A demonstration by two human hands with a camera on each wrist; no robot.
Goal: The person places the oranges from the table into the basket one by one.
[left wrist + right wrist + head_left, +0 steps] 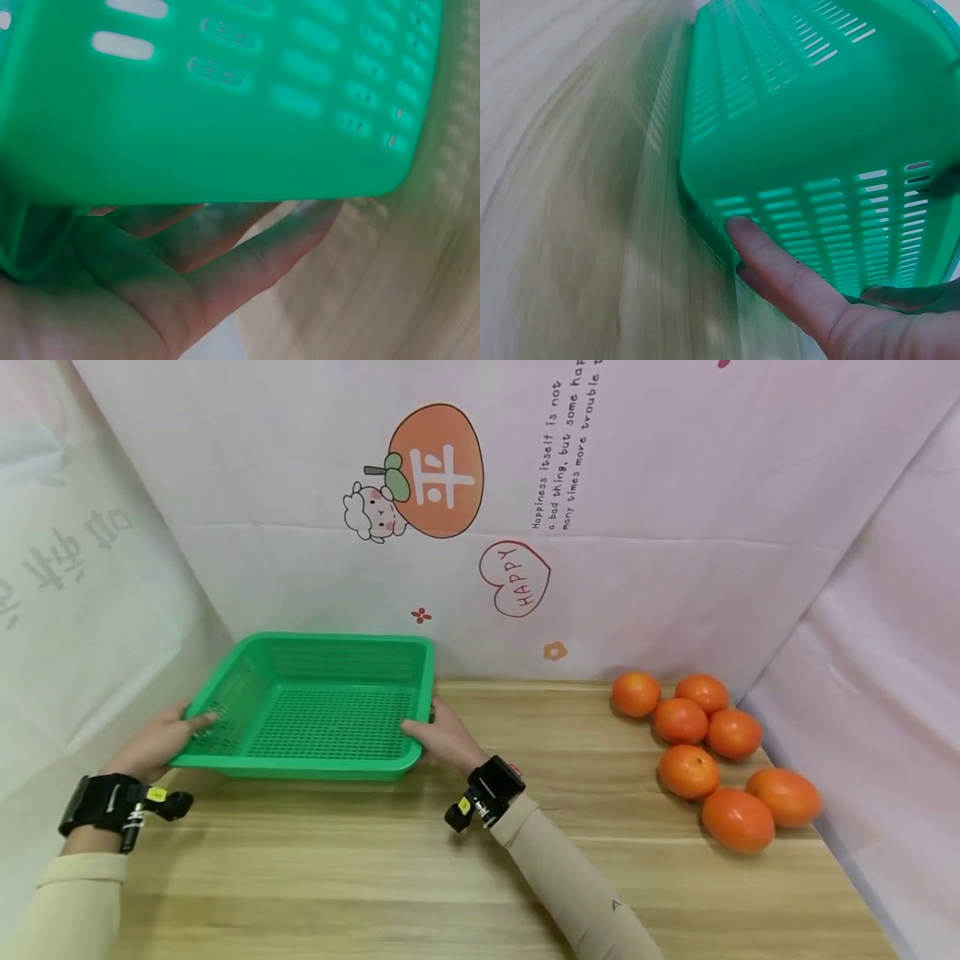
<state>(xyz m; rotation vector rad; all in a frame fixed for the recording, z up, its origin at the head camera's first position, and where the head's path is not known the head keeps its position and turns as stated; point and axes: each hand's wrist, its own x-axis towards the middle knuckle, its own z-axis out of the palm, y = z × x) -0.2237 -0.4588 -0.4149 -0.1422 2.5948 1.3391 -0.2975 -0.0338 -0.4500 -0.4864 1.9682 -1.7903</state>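
Note:
A green plastic basket (337, 722) with slotted walls and a mesh bottom is at the left of the table, nothing inside it. At its left side my left hand (161, 739) grips the rim, thumb over the inner wall. In the left wrist view, the fingers (247, 274) extend along the basket's outside. My right hand (446, 735) holds the opposite side with its thumb over the rim. Fingers (780, 274) of that hand lie against the slotted outer wall in the right wrist view. Whether the basket touches the table cannot be told.
Several orange-red fruits (681, 721) that look like tomatoes lie grouped at the right of the wooden table (360, 868). A printed white cloth (637, 593) rises behind the table, with more cloth along both sides.

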